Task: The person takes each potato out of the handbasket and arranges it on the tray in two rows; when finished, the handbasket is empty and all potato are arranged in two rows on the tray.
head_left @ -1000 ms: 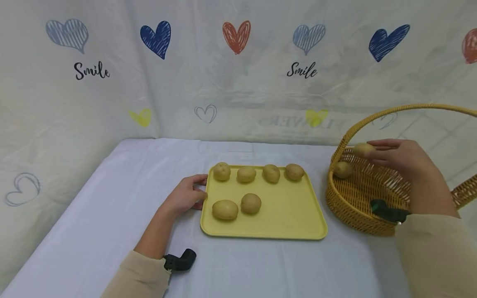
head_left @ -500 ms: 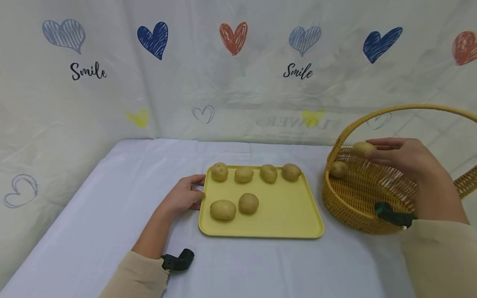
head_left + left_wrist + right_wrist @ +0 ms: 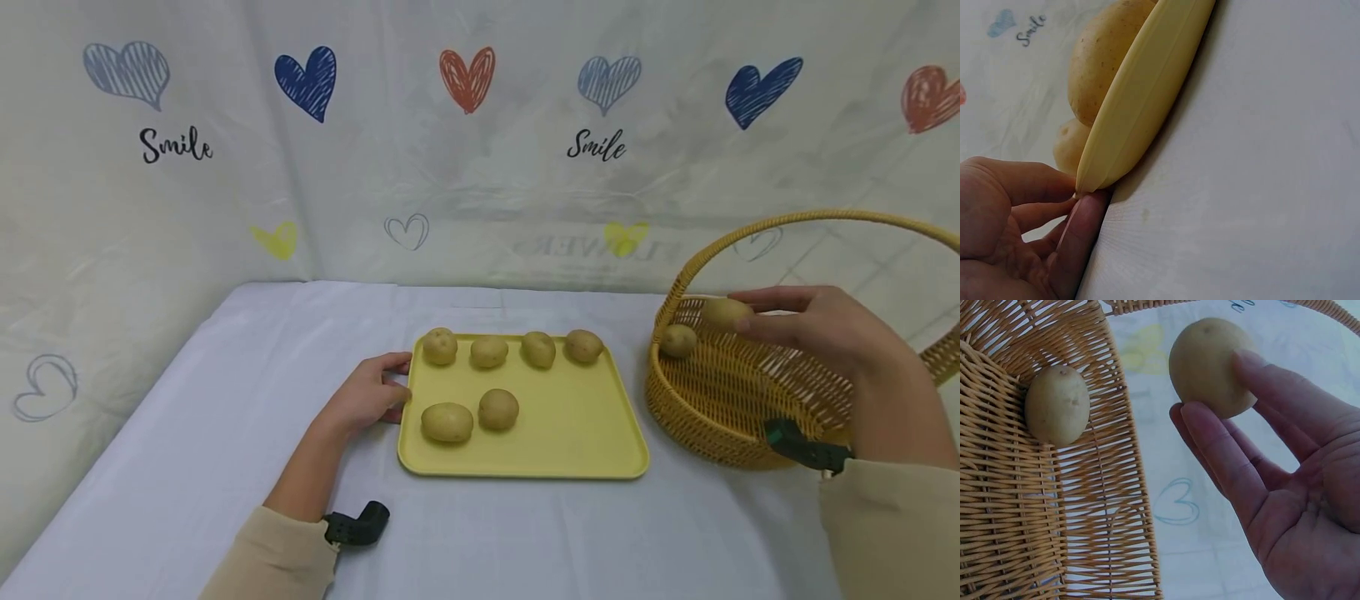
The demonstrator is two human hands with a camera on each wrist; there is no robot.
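Note:
My right hand (image 3: pixel 832 327) pinches a potato (image 3: pixel 724 314) between thumb and fingertips, above the wicker basket (image 3: pixel 708 429). In the right wrist view that held potato (image 3: pixel 1207 365) is clear of the basket's side. Another potato (image 3: pixel 1058 406) rests inside the basket, against its wall. My left hand (image 3: pixel 366 393) is at the left edge of the yellow tray (image 3: pixel 577 433). Up close in the left wrist view, thumb and fingers pinch the tray's corner (image 3: pixel 1110 140). Several potatoes line the tray's back edge, and two more, an oval potato (image 3: pixel 447 422) and a round potato (image 3: pixel 498 409), lie nearer the front.
The basket's tall arched handle (image 3: pixel 825 215) rises over the right hand. A white cloth (image 3: pixel 510 533) covers the table, and a white sheet (image 3: pixel 360 167) printed with hearts hangs behind. Each wrist wears a black camera, such as the left wrist camera (image 3: pixel 358 527).
My right hand, still holding the potato, has shifted slightly and is a little lower now. The head view has panned slightly right. My left hand stays on the tray.

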